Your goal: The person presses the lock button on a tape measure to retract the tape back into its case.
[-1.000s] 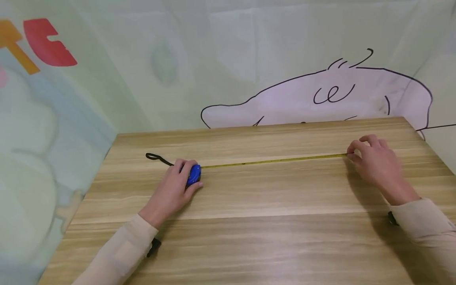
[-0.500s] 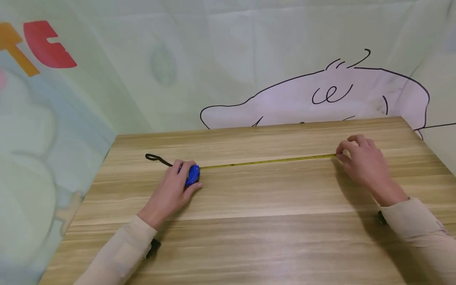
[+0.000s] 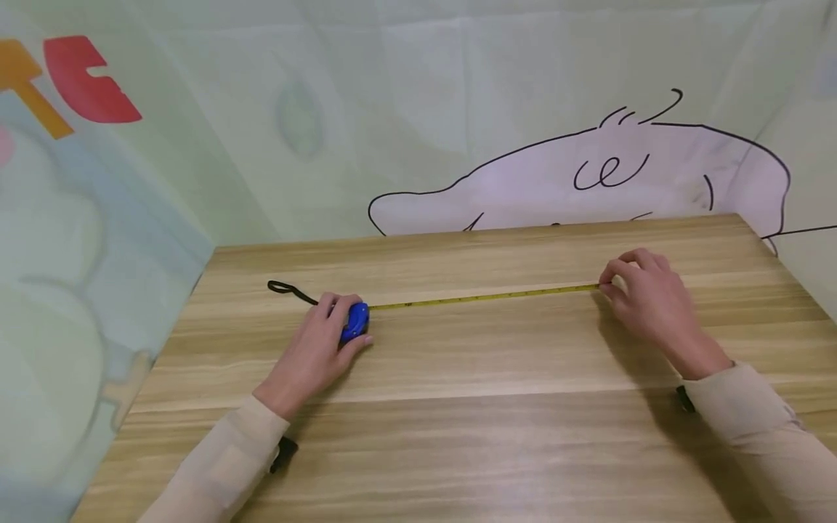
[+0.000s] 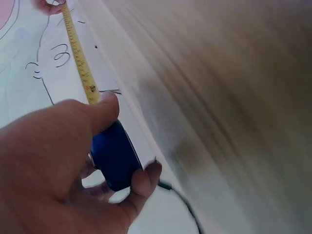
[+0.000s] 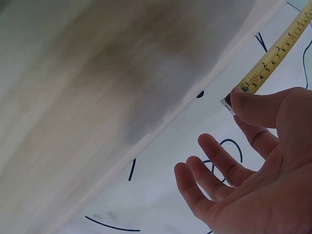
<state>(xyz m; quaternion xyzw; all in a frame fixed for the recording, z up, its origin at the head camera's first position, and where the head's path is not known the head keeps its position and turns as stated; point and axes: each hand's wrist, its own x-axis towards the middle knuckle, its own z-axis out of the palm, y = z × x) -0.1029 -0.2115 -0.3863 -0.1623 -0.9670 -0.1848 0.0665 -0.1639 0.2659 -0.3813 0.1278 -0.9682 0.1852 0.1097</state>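
A blue tape measure (image 3: 355,322) sits in the grip of my left hand (image 3: 314,349), at the left half of the table. In the left wrist view the thumb and fingers curl round its blue case (image 4: 116,156). The yellow tape blade (image 3: 484,297) stretches out of it to the right, nearly straight across the table. My right hand (image 3: 654,305) pinches the blade's free end between thumb and index finger. The right wrist view shows the metal end hook (image 5: 227,105) at the thumb tip, with the other fingers spread loosely.
A black wrist strap (image 3: 288,290) trails from the case toward the left. The wood-grain table (image 3: 458,450) meets a cloth backdrop (image 3: 392,109) printed with cartoon shapes along its back and left edges.
My right hand has moved left with the blade's end, so the stretch of tape outside the case is shorter. The left hand and the case have stayed in place.
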